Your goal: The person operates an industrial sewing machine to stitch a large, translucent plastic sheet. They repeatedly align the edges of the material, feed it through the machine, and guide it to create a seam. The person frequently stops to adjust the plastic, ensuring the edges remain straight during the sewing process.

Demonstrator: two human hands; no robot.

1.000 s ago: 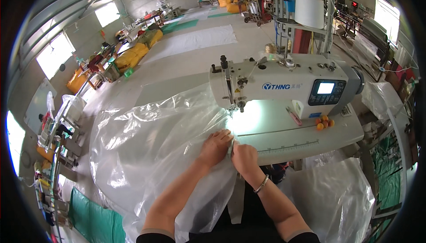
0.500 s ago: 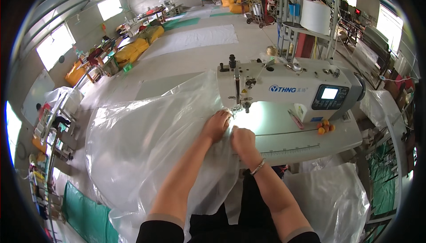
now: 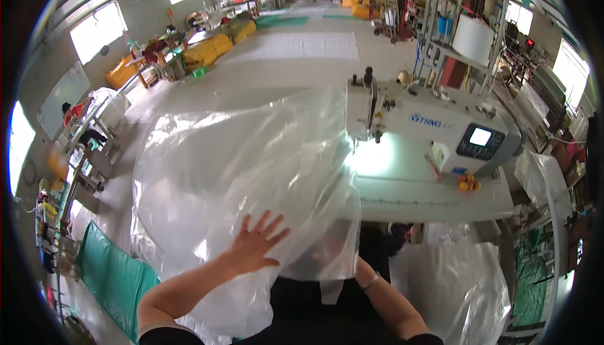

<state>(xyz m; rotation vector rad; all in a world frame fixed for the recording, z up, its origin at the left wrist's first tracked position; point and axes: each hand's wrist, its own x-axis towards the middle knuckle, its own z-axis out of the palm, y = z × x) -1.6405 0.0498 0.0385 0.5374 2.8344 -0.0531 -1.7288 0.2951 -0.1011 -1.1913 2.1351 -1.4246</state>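
A large translucent plastic sheet [image 3: 207,156] spreads over the left of the sewing machine table and hangs down in front of me. My left hand [image 3: 257,244] lies over the sheet, palm down with its fingers spread wide. Under the sheet's near edge is my right hand [image 3: 340,249], showing only dimly through the film, so its fingers cannot be made out. The sewing machine [image 3: 409,118] stands just beyond, its lamp lit over the needle area. The sheet's right edge runs back to the needle.
On the machine table [image 3: 434,209] are several small orange fruits [image 3: 469,182] and a pink tool [image 3: 433,166]. More clear plastic [image 3: 453,282] hangs at the lower right. A green tarp [image 3: 116,276] lies at the lower left. A person [image 3: 74,113] in red is at the far left.
Both hands have left the needle area and come back toward me. The left has opened and spread over the sheet; the right has gone beneath it. The view has shifted a little.
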